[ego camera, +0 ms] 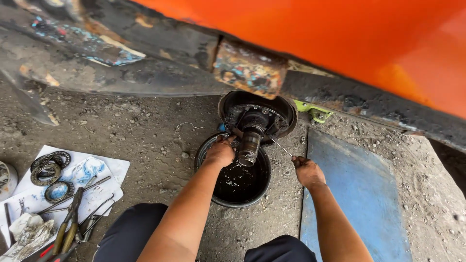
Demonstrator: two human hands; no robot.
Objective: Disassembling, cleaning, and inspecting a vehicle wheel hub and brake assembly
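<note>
A greasy wheel hub with a shiny axle spindle [250,144] sticks out from under an orange vehicle body [340,34]. Below it sits a round black pan [203,151] full of dark oil. My left hand [220,152] is closed against the left side of the spindle, over the pan. My right hand [307,171] is to the right of the pan, fingers closed on a thin metal wire [281,147] that points up towards the hub. Both hands are smeared with grease.
At the left, bearing rings [47,171], pliers and other hand tools [73,224] and a rag [26,233] lie on white paper [114,167]. A blue mat [357,194] lies on the gravel to the right. My knees are at the bottom edge.
</note>
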